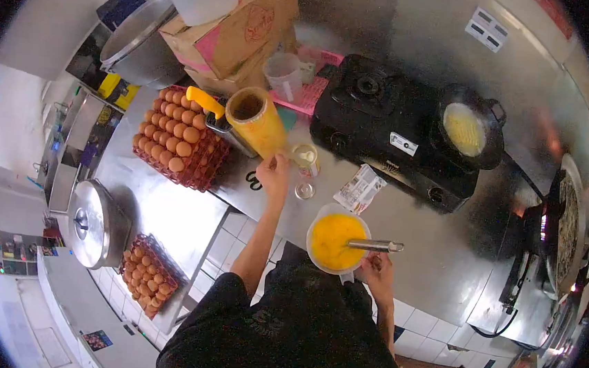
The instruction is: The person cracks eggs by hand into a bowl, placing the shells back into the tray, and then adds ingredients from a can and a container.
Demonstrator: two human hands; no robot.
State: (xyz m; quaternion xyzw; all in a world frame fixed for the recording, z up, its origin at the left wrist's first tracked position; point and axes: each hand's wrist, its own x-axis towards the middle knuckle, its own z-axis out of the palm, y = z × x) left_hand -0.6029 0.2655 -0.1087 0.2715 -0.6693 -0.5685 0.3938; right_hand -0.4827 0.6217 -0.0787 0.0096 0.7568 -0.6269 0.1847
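My right hand (376, 270) is closed at the handle of a white jug (313, 258), low in front of me. Yellow beaten egg (335, 236) fills much of the jug, and a whisk (376, 246) leans in it, its metal handle over the rim toward the right. My left hand (272, 175) reaches over the counter with its fingertips pinched together, close to the lower end of a yellow roll of wrap (261, 126). Whatever is in that pinch, if anything, is too small to tell. Just right of it stand an opened can (305, 158) and a small clear round container (305, 190).
A black gas stove (383, 115) carries a wok (466, 132) with pale yellow food. Nearby lie a printed packet (360, 189) and black scissors handles (254, 180). Egg trays (203, 159) are stacked left, near cardboard boxes (237, 34) and a lidded pot (97, 224).
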